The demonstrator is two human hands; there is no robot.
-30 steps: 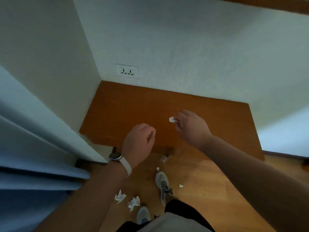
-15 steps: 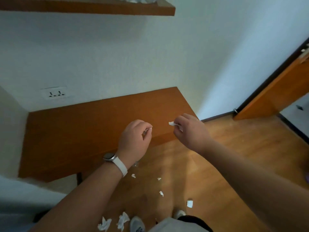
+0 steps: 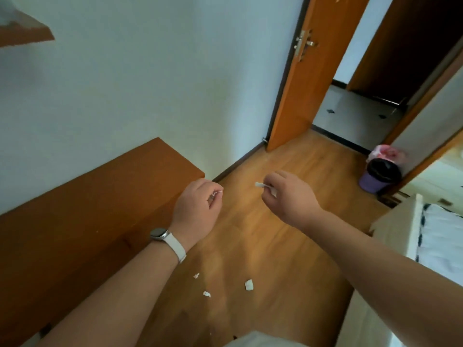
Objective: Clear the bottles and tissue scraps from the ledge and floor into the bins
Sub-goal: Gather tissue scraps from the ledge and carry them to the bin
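Observation:
My left hand point(image 3: 198, 209), with a white watch on its wrist, is closed and pinches a tiny white tissue scrap point(image 3: 217, 193) at its fingertips. My right hand point(image 3: 288, 196) is closed on a larger white tissue scrap point(image 3: 259, 184) that sticks out to the left. Both hands hover over the floor beside the end of the brown wooden ledge point(image 3: 95, 211). Three small tissue scraps point(image 3: 248, 284) lie on the wooden floor below my arms. Far right stand a purple bin with a black liner point(image 3: 379, 177) and a bin with a pink bag point(image 3: 387, 154) behind it.
An open orange door point(image 3: 298, 78) leads to a tiled hallway at the upper right. A bed with white bedding point(image 3: 436, 236) fills the right edge. A wooden shelf point(image 3: 22, 33) sticks out at the upper left. Wooden floor runs between the ledge and the bins.
My view has swung to the right, away from the ledge and socket, bringing the door and bins into sight. Both hands keep their scraps and now hang past the ledge's end.

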